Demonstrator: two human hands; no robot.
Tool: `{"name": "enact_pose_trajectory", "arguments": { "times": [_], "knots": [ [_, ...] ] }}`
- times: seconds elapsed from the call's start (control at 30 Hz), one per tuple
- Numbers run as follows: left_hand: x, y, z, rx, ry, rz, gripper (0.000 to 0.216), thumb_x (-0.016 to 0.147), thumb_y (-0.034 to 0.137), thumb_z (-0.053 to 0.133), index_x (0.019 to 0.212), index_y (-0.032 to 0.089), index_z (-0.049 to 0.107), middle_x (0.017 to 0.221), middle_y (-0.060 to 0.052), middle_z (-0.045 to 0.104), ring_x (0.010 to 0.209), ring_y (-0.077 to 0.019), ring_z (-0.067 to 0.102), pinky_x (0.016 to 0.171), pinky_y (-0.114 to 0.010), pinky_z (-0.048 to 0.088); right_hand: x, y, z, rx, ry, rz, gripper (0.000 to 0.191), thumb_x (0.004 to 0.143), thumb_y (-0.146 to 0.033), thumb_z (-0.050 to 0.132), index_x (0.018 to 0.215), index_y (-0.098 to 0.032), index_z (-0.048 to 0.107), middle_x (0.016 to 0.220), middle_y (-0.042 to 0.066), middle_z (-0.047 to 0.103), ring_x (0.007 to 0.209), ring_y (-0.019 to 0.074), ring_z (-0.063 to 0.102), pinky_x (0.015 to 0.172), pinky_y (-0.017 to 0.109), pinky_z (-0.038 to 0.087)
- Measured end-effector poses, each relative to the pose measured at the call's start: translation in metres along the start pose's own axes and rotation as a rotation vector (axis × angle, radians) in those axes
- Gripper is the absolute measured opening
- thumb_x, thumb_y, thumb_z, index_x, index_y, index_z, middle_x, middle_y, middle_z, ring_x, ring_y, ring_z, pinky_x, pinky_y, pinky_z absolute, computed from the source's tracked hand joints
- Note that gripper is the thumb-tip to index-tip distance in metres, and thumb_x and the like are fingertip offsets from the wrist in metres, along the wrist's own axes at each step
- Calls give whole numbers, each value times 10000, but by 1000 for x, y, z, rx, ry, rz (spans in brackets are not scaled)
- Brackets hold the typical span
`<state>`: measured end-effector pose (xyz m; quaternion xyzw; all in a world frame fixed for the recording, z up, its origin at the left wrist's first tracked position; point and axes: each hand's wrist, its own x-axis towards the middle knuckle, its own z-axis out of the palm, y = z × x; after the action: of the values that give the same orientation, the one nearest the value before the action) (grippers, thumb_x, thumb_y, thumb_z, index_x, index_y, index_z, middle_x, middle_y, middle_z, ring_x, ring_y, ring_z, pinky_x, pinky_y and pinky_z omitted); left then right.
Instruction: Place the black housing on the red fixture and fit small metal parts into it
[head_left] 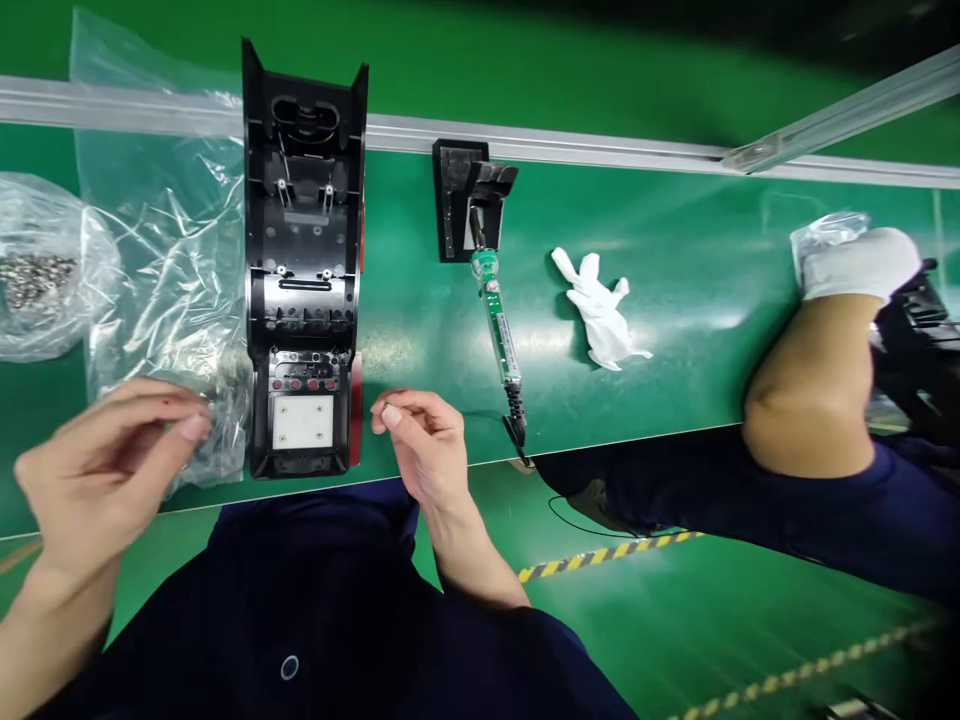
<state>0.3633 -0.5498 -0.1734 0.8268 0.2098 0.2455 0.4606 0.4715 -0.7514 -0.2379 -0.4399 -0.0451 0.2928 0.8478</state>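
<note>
A small screw (pixel 391 411) sits pinched between thumb and fingertip of the right hand (pixel 424 445), just right of the black housing (pixel 304 270) lying on the green bench (pixel 675 330). The left hand (pixel 105 470), fingers curled with tips together at a clear bag (pixel 169 290), is left of the housing. Beyond the right hand lie a screwdriver (pixel 501 335) and a white glove (pixel 600 310). A co-worker's arm (pixel 814 390) rests far right.

black housing (pixel 304 270) betw hands, belt (pixel 675 330) right open

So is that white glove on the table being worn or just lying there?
Just lying there. The white glove lies limp and crumpled on the green table, with no hand in it.
</note>
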Motion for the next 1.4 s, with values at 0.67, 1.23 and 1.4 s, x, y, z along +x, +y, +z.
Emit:
{"name": "enact_pose_trajectory", "arguments": {
  "times": [0.67, 1.23, 1.4],
  "knots": [
    [0, -47, 19, -270, 140, 223, 308, 692, -56, 660, 916, 149, 710, 724, -48, 623, 593, -155, 592, 503, -298, 464, 4, 6, 11, -741, 21, -495, 153, 813, 22, 560, 907, -96, 584, 920, 60, 580, 867, 89, 584, 773, 199, 512],
    [-19, -66, 22, -106, 213, 38, 222, 736, -17, 639, 927, 93, 662, 790, -47, 625, 638, -110, 608, 506, -218, 475, 28, 10, 35, -1017, 35, -765, 166, 781, 45, 551, 907, -61, 534, 887, 88, 551, 834, 105, 545, 682, 219, 487],
    [-18, -66, 24, -121, 228, 9, 197, 732, -6, 629, 895, 95, 673, 764, -41, 620, 623, -103, 600, 444, -191, 437, 15, 8, 30, -520, 16, -399, 216, 828, 19, 516, 942, -145, 598, 906, 56, 549, 798, 90, 572, 648, 189, 500]
  ]
}}
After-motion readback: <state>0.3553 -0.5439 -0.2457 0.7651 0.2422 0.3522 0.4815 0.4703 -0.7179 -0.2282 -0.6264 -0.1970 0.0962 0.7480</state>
